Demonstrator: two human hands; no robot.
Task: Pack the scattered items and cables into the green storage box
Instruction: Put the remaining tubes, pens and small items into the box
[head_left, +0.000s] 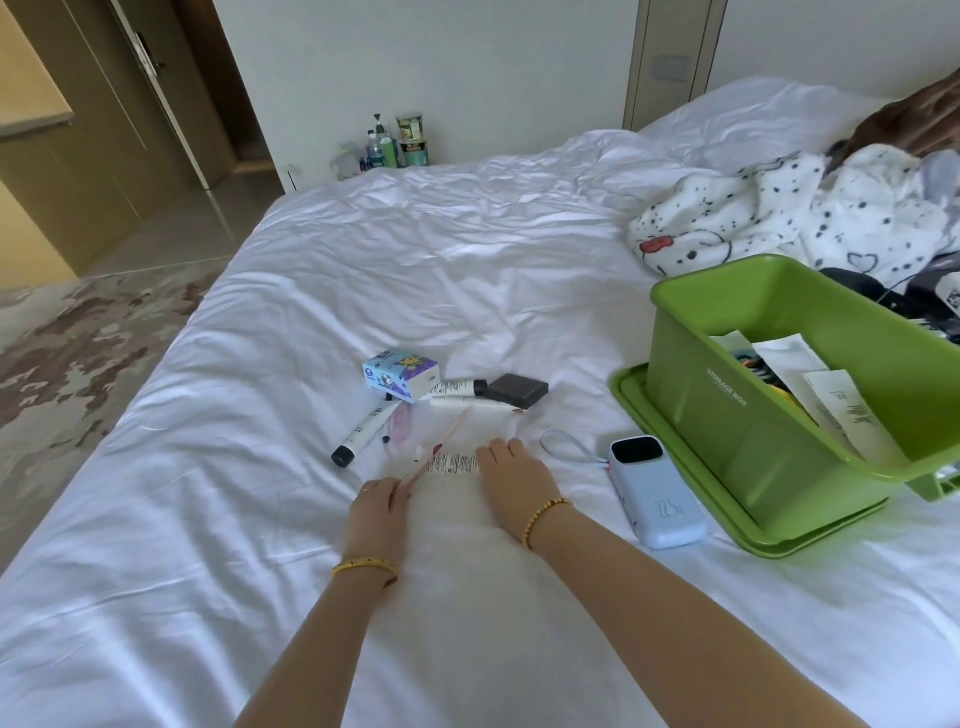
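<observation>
- The green storage box (769, 395) sits at the right edge of the frame on a white bed sheet (415, 270), standing on its green lid (691, 519); papers and other small things stick out of its open top.
- A pale blue power bank (657, 493) with a looped strap lies just left of the box, near the right hand.
- The left hand (376, 512), low centre of the frame, pinches the near end of a thin pink packet (436, 449) between curled fingers.
- The right hand (514, 480) rests palm down on the sheet, fingers straight and close together, their tips touching a white tube with printed text (453, 462).
- Above the hands lies the scatter: a blue cartoon tissue pack (400, 375), a black flat case (518, 389), a white tube with a black cap (457, 388) between them, and a long white tube with a black cap (363, 431) angled to the lower left.
- A spotted white blanket (779, 213) is bunched at the upper right, behind the box.
- Bottles and jars (397, 143) stand on the floor against the wall at the top centre.
</observation>
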